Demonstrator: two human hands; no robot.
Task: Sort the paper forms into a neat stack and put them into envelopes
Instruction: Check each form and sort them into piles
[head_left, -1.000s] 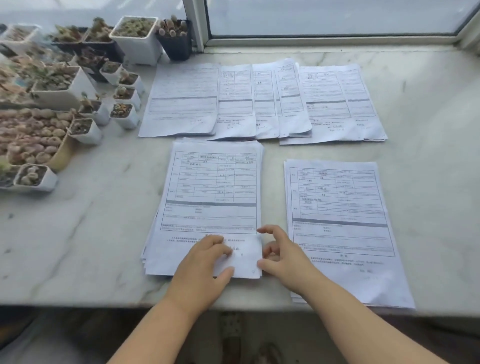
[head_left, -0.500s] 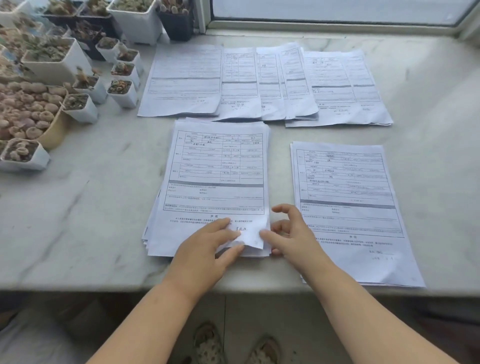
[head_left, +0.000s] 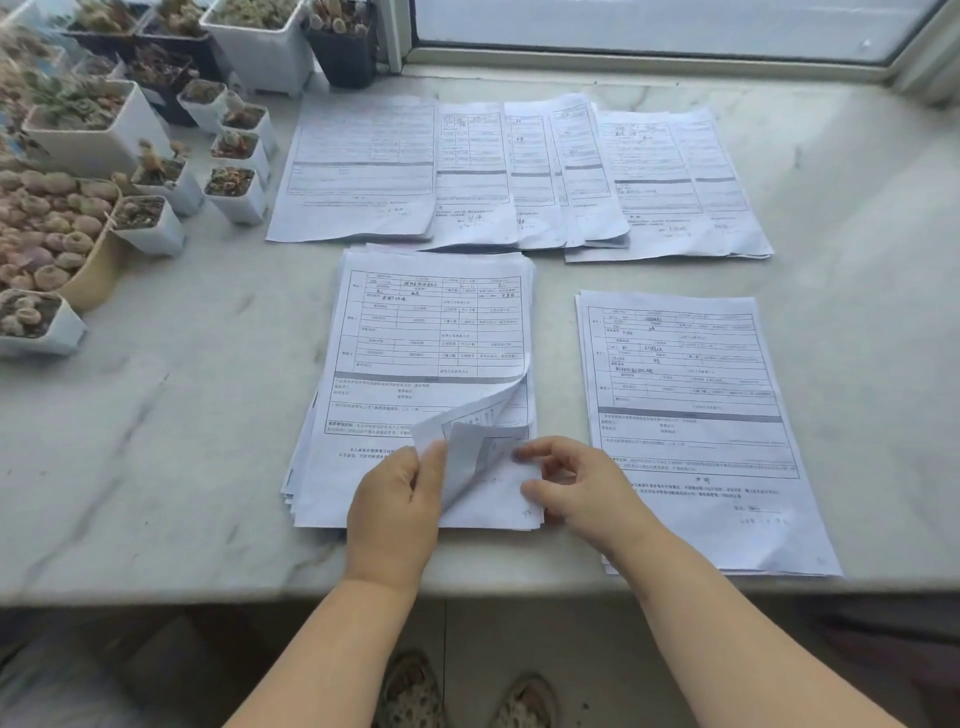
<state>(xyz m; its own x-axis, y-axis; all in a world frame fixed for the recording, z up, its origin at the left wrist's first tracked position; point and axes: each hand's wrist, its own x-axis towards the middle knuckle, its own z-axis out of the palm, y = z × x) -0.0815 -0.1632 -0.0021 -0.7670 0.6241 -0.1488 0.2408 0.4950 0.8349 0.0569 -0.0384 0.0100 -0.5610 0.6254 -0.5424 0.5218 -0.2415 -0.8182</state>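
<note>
Person stands at a marble counter (head_left: 156, 415) under a window (head_left: 649, 26). Middle stack of forms (head_left: 426, 332) lies near the counter's front edge, edges slightly fanned on the left side. Left hand (head_left: 397, 506) pinches the lower right corner of the top sheet (head_left: 467, 426), thumb against curled fingers, and that corner is curled up and folded back toward the left, printed underside showing. Right hand (head_left: 576, 483) rests just beside it on the stack's lower right corner, fingers loosely curled, index fingertip touching the exposed page below, gripping nothing as far as I can tell. Second stack of forms (head_left: 696, 415) lies to the right, apart from the first, lower edge at the counter lip, partly under the right forearm. Row of overlapping forms (head_left: 519, 171) is spread along the back, near the window. Small pots of succulents (head_left: 156, 171) cluster at the left rear. Slippered feet (head_left: 467, 696) show below the counter edge.
</note>
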